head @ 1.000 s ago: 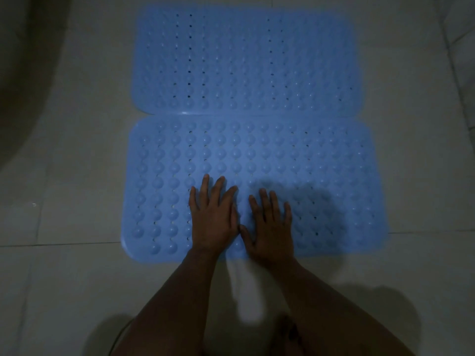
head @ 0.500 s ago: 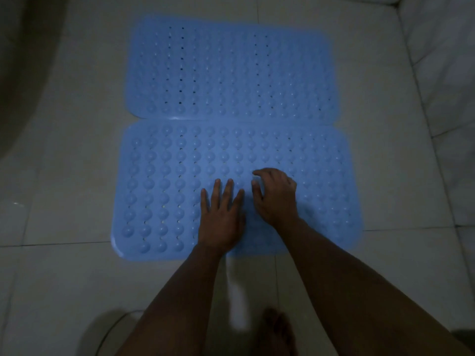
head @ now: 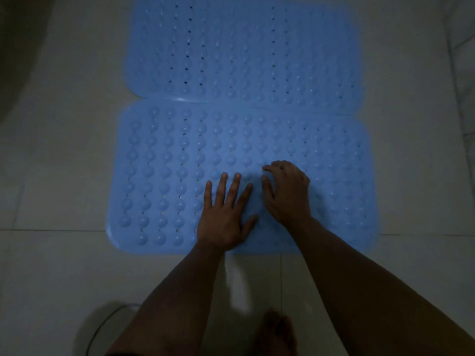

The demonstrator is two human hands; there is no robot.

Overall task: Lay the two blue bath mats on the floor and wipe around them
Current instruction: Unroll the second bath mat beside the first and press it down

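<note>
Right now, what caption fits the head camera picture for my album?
Left hand flat, right hand curled, on the near blue mat beside the far mat.

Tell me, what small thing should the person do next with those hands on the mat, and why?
Probably flatten the right hand and press down. Its fingers are curled on the near mat, while the left hand lies flat with fingers spread. Both mats already lie edge to edge on the tiled floor, the far mat beyond, so pressing seems to be what is left before wiping.
</note>
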